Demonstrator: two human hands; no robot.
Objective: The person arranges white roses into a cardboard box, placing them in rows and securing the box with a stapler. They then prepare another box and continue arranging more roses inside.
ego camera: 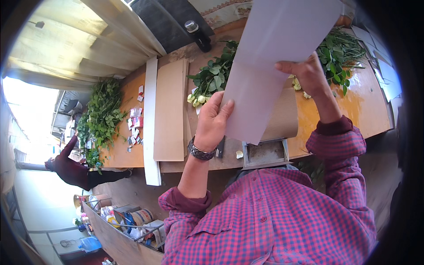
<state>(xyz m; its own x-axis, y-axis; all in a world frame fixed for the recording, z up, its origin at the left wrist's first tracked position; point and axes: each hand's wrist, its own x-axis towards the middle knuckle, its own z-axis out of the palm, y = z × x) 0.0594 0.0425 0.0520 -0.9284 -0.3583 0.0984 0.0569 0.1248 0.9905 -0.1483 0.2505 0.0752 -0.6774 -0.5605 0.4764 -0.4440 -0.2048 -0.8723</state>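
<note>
A large translucent plastic sheet [265, 66] is held up over the bench, slanting from upper right to lower left. My left hand [215, 121] grips its left edge between thumb and fingers. On the sheet's right side, my right hand [306, 73] pinches the other edge, thumb across the face. Beneath the sheet, a piece of corrugated cardboard [284, 114] curves over a metal frame [266, 153] at the bench's near edge. Pale roses [201, 99] with leafy stems lie left of the sheet, partly hidden by it. More green stems [341, 53] lie to its right.
Flat cardboard sheets [169, 112] and a white strip [151, 122] lie left on the wooden bench [351, 109]. Small boxes [135, 122] and a pile of leafy stems [104, 112] are farther left. A black flask [199, 38] stands behind. Another person [71, 165] is at the bench's far left.
</note>
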